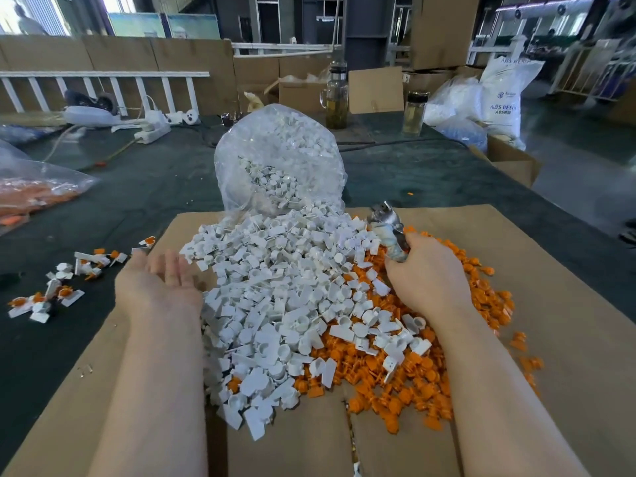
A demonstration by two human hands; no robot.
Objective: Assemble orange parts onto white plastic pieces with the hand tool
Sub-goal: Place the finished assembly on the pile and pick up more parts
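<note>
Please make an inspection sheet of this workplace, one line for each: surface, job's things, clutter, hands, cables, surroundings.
Surface: flattened cardboard lies on a dark green table.
Job's things: white pieces spill from a clear bag; orange parts are heaped beside and under them; assembled pieces lie on the table, left.
Clutter: bag of orange items, two glass bottles.
Hands: left hand open, palm up, holding nothing; right hand grips the hand tool.
Cables: power strip with white cord; black cable behind the bag.
Surroundings: cardboard boxes, white resin sacks.
</note>
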